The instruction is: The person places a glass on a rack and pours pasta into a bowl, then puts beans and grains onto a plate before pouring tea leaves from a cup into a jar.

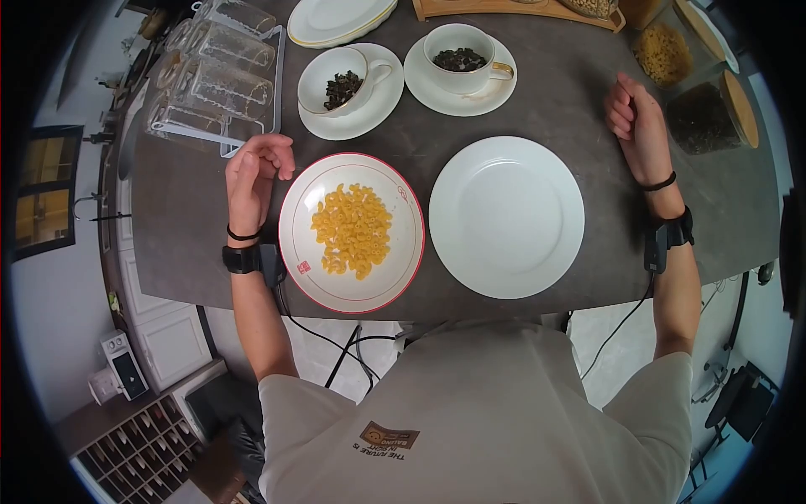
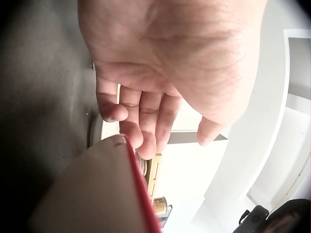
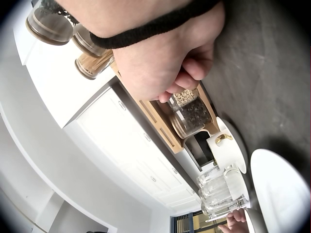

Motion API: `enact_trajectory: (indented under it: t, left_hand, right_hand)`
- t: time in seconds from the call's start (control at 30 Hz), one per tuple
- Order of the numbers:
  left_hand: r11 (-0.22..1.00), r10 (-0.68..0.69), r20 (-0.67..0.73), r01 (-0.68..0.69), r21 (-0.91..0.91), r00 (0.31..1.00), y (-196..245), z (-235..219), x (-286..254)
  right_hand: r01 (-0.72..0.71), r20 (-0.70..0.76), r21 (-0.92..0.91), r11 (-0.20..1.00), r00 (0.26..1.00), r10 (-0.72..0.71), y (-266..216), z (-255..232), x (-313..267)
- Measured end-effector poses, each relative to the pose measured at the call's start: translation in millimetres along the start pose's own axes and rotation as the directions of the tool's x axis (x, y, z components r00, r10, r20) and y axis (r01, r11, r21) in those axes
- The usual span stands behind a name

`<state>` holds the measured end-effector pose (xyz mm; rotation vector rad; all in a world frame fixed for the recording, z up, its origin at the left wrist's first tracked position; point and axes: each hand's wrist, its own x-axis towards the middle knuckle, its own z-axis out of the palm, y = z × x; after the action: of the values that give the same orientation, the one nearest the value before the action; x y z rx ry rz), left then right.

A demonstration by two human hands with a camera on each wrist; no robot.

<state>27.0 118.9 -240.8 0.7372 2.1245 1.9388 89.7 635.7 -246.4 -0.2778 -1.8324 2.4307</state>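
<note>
Dark tabletop [image 1: 609, 218]; wooden rack [image 1: 478, 8] cut off at top of head view. Left hand [image 1: 254, 178]: empty, fingers loosely bent, beside macaroni plate [image 1: 294, 218]. Right hand [image 1: 640, 126]: empty, fingers loosely curled, near pasta jar [image 1: 663, 57].

From the head camera I count two cups [image 1: 456, 81] on two saucers [image 1: 475, 104] at top center, two round plates [image 1: 506, 217] mid-frame, at least four glasses [image 1: 220, 86] in one rack [image 1: 278, 80] upper left, and three large jars [image 1: 709, 119] upper right.
</note>
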Motion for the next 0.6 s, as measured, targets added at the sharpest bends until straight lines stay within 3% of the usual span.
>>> enact_trajectory:
  t: [0.6]
  left_hand:
    - [1.0, 0.002, 0.0, -0.002, 0.006, 1.0, 0.6, 0.6, 0.0]
  right_hand:
    - [-0.001, 0.016, -0.004, 1.0, 1.0, 0.001, 1.0, -0.9, 0.9]
